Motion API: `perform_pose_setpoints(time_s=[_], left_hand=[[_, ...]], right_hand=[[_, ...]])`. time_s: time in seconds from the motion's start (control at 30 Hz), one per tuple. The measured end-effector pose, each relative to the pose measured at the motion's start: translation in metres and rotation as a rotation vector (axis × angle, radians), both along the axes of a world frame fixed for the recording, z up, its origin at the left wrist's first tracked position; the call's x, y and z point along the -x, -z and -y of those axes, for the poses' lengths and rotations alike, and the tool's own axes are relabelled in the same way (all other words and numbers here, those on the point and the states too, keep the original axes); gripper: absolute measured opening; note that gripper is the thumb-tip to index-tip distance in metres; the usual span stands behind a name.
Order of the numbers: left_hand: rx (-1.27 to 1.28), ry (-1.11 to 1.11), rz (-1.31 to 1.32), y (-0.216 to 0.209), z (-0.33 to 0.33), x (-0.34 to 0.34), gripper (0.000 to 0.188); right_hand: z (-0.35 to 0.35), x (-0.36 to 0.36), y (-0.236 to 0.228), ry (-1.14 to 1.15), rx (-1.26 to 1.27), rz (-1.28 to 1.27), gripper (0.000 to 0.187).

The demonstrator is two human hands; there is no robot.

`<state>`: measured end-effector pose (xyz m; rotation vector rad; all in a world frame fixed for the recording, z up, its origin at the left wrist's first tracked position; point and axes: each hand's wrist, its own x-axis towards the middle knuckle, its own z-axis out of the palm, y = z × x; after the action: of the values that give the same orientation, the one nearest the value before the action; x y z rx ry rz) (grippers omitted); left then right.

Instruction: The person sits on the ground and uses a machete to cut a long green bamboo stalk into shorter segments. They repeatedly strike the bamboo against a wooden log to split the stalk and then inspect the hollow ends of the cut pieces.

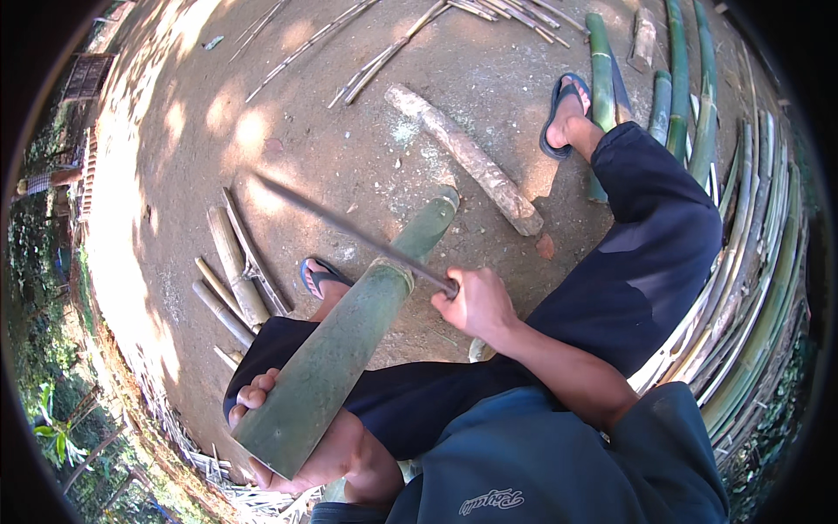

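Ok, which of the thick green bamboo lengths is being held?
The bamboo length crossed in view by the dark tool, its nearer end in the left hand; the other green lengths are near the right foot.

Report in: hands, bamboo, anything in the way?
Left fingers gripping bamboo. Right fingers gripping long tool. Tool over bamboo, contact unclear. Log near bamboo's far end.

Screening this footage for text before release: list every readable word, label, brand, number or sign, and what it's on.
Dark blue-green T-shirt: pale cursive lettering; wording withheld, not copied here.
Green bamboo length: no lettering visible.
Long thin blade: none that I can make out.
Thong sandals: too small to tell.
Elsewhere: no readable labels, numbers or signs.
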<state>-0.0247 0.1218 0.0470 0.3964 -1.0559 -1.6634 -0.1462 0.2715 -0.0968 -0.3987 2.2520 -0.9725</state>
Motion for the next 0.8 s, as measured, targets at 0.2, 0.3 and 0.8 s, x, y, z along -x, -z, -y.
perform_pose_setpoints(time_s=[0.2,0.3,0.8], left_hand=[[0.055,0.04,0.042,0.001,0.0,-0.01,0.059],[0.012,0.0,0.028,0.003,0.001,-0.009,0.061],[0.415,-0.476,0.4,0.028,0.007,-0.019,0.105]], right_hand=[[0.002,-0.001,-0.002,0.06,0.027,0.021,0.032],[0.001,-0.007,0.001,-0.009,-0.01,-0.022,0.029],[0.006,-0.022,0.005,0.004,0.074,0.034,0.023]])
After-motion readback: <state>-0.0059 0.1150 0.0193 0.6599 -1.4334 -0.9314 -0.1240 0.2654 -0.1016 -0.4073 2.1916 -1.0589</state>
